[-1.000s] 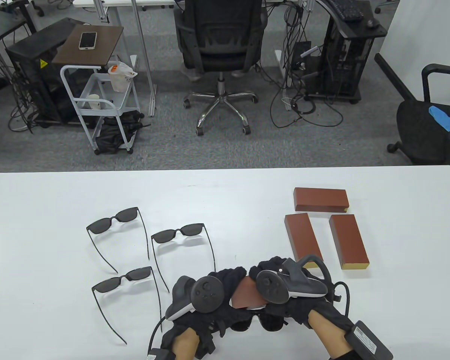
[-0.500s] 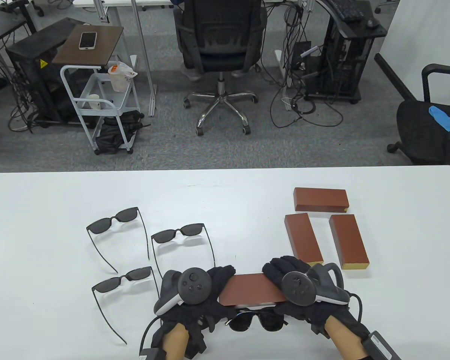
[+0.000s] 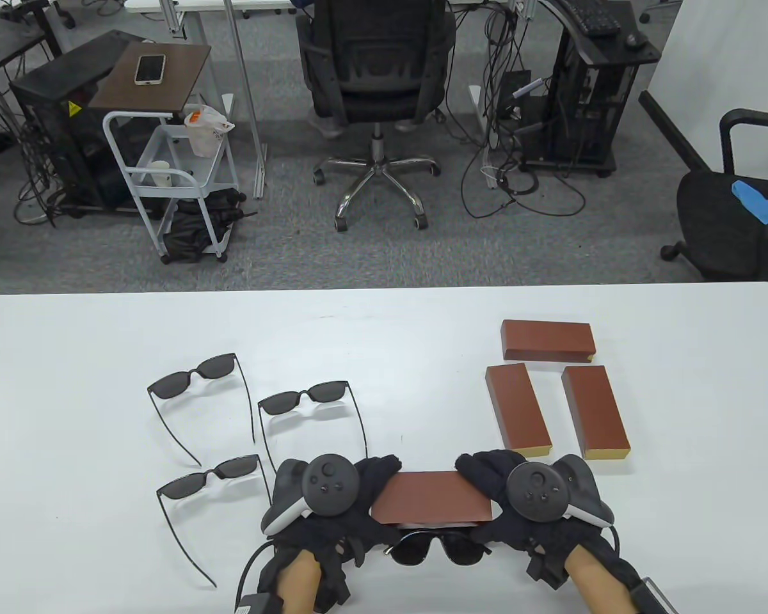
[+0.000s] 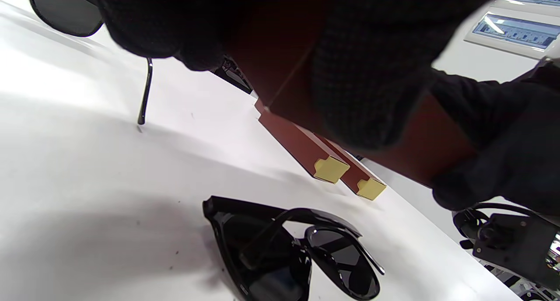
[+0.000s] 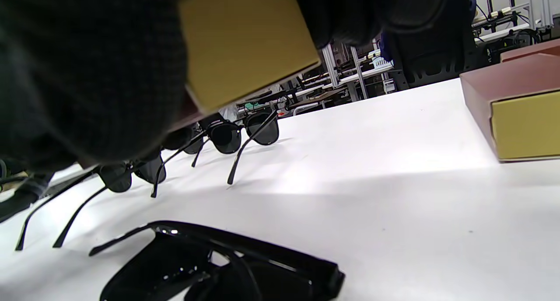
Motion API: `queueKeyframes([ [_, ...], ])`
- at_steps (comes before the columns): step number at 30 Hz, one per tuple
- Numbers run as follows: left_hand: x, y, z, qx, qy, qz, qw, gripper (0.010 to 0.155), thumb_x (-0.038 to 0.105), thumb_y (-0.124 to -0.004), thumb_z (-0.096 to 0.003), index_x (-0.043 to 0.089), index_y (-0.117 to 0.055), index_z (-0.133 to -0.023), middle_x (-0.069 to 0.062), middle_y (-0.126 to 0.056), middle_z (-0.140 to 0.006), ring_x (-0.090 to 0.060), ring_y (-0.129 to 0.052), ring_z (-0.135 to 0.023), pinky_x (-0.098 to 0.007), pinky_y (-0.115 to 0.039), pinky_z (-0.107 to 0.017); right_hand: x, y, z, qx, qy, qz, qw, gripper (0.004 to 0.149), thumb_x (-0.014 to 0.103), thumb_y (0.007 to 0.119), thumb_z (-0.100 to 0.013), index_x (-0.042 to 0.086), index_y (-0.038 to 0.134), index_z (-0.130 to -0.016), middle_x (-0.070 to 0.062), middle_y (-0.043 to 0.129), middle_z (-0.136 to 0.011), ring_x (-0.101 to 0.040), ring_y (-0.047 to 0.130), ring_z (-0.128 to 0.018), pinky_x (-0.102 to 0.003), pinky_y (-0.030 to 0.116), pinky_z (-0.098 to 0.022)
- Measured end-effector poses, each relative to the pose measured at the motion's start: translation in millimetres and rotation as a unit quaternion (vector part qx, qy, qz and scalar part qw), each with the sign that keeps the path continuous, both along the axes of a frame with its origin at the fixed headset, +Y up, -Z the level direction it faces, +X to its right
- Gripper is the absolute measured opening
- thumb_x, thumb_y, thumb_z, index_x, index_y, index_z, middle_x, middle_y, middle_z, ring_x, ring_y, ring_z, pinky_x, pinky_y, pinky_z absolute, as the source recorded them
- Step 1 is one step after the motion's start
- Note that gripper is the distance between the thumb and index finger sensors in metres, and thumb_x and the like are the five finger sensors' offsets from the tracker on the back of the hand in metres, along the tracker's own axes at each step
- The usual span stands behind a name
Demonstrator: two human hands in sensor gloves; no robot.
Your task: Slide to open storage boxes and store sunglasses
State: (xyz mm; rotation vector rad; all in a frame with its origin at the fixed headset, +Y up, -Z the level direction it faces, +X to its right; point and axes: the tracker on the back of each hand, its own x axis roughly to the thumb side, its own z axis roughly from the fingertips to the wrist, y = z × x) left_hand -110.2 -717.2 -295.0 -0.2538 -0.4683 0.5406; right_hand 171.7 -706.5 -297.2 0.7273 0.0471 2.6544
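A brown storage box (image 3: 430, 499) is held level above the table's front edge. My left hand (image 3: 365, 486) grips its left end and my right hand (image 3: 486, 483) grips its right end. In the right wrist view the box's yellow end (image 5: 245, 38) shows between my gloved fingers. In the left wrist view the box's brown side (image 4: 280, 51) fills the top. A folded pair of black sunglasses (image 3: 432, 550) lies on the table under the box; it also shows in the left wrist view (image 4: 288, 253) and the right wrist view (image 5: 218, 266).
Three closed brown boxes lie at the right: one crosswise (image 3: 548, 340), two lengthwise (image 3: 518, 409) (image 3: 595, 412). Three unfolded sunglasses lie at the left (image 3: 195, 377) (image 3: 304, 403) (image 3: 211, 476). The white table (image 3: 70, 384) ends at the far edge by an office chair (image 3: 374, 77).
Both hands have turned the box from tilted to level and spread apart to its two ends. The box has come a little lower. The sunglasses beneath are now uncovered.
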Motion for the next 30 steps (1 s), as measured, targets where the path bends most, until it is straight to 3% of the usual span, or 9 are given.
queueKeyframes([
  [9,-2.0,3.6,2.2,0.01,0.003,-0.014,1.0,0.095,0.046,-0.103,-0.0299,0.03,-0.052,-0.109,-0.004,-0.063,-0.112,-0.033,-0.076,-0.097,-0.054,-0.072,-0.065,11.4,-0.2,-2.8,-0.024,-0.01,-0.03,0.999,0.094,0.043,0.102,-0.015,0.029,0.053,-0.094,-0.008,0.063,-0.097,-0.034,0.063,-0.089,-0.048,0.059,-0.069],
  [21,-25.1,-0.4,-1.4,-0.014,0.044,0.008,0.999,0.094,0.041,-0.103,-0.0309,0.031,-0.053,-0.11,-0.008,-0.063,-0.114,-0.036,-0.075,-0.099,-0.055,-0.073,-0.066,50.0,-1.6,-11.5,-0.094,-0.061,-0.074,0.991,0.084,0.033,0.101,-0.021,0.031,0.057,-0.093,-0.008,0.057,-0.101,-0.038,0.063,-0.091,-0.05,0.061,-0.069],
  [30,-35.1,0.4,-0.9,-0.018,0.062,0.036,0.997,0.094,0.04,-0.102,-0.0322,0.034,-0.051,-0.111,-0.007,-0.058,-0.116,-0.035,-0.072,-0.101,-0.055,-0.071,-0.067,62.1,3.2,-14.0,-0.1,-0.064,-0.103,0.988,0.084,0.03,0.101,-0.022,0.03,0.056,-0.093,-0.009,0.055,-0.101,-0.038,0.07,-0.088,-0.047,0.069,-0.066],
])
